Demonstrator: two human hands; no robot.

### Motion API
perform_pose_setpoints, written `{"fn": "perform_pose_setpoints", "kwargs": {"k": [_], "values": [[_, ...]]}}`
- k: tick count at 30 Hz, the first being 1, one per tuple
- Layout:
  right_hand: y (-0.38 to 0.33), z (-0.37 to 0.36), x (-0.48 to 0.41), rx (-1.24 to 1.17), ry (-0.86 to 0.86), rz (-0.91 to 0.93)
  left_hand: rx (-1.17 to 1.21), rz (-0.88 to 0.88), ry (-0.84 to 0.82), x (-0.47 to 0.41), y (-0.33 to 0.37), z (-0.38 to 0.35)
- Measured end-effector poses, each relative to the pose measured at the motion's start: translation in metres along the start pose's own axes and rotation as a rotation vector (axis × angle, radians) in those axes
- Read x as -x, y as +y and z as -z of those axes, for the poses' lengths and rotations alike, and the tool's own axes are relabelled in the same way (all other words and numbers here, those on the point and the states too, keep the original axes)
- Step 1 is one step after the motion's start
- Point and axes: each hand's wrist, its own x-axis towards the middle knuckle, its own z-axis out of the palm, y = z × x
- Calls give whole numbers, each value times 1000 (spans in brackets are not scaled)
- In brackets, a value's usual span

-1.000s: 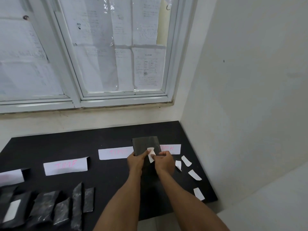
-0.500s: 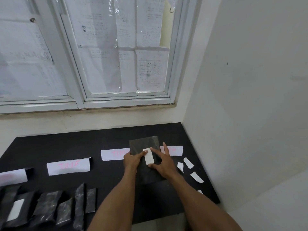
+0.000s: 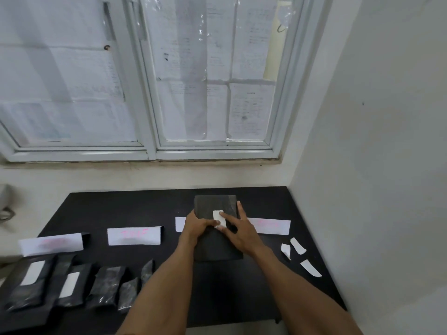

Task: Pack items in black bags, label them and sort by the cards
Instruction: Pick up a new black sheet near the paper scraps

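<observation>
Grip: left hand [image 3: 196, 229] clasps the black bag [image 3: 214, 247] at its left edge. Right hand [image 3: 242, 233], fingers straight, presses the white label [image 3: 217, 214] onto it.

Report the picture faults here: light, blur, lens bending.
Head view: light is dim and flat through the papered window; the wide lens bows the window frame; pink writing on the cards is too soft to read; the black bag in the left hand shows little detail.
</observation>
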Motion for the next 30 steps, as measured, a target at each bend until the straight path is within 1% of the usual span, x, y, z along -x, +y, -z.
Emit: {"fn": "perform_pose_setpoints", "kwargs": {"k": [4, 8, 15, 18, 20, 23, 26, 30], "values": [[-34, -12, -10, -43, -21, 16, 5, -2, -22, 6, 11, 46], [-75, -34, -23, -1, -49, 95, -40, 7, -31, 16, 19, 99], [-152, -79, -41, 53, -138, 96, -312, -24, -19, 39, 26, 191], [-180, -100, -46, 60, -167, 81, -455, -101, 9, 47, 23, 222], [-198, -115, -49, 74, -173, 100, -548, -153, 31, 52, 21, 245], [-230, -143, -50, 100, -207, 171, -648, -167, 45, 58, 17, 285], [-251, -165, -50, 125, -222, 186, -697, -177, 43, 57, 10, 313], [-272, -200, -50, 166, -269, 162, -743, -159, 76, 58, -7, 349]]}}
